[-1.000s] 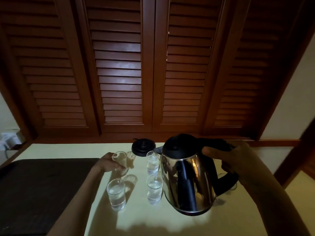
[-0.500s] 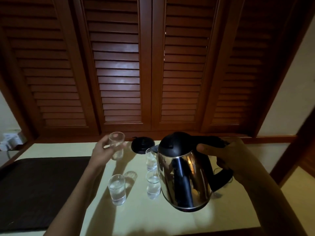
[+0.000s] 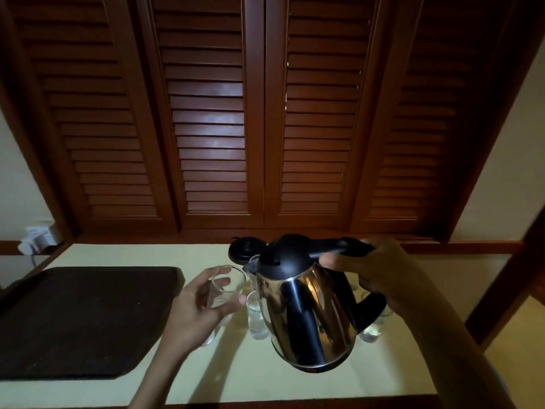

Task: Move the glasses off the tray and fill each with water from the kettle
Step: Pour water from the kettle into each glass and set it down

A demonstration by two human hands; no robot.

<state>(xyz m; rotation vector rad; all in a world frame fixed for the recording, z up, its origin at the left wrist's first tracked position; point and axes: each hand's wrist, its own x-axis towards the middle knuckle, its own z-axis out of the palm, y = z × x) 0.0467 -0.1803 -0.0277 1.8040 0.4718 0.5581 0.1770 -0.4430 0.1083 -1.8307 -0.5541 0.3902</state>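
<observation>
Dark-stained wood shutters [image 3: 212,128] fill the upper view, above the pale worktop [image 3: 236,376]. The black tray [image 3: 88,320] lies at nine o'clock from the kettle and carries no glasses. The steel kettle [image 3: 303,314] hangs over the middle of the worktop. The right hand [image 3: 380,273] has its fingers curled round the black handle.

The left hand [image 3: 194,314] pinches the held glass [image 3: 228,286] between curled fingers [image 3: 212,273] and thumb. A second ago this glass stood on the worktop under that hand. It has since been lifted and now sits tilted just beside the spout, at ten o'clock from the kettle's body. It looks empty, so it is probably the last to be filled, and the pour will be made in the air.

Of the standing glasses, one [image 3: 256,317] shows just beside the kettle at nine o'clock. Another [image 3: 371,332], at three o'clock, is mostly hidden behind the kettle's body and handle. Only the foot of a third shows under the left hand. Their water levels are hard to read in the dim light. The kettle base [image 3: 244,250] at twelve o'clock is partly covered by the lid, and the spout's tip cannot be made out.
</observation>
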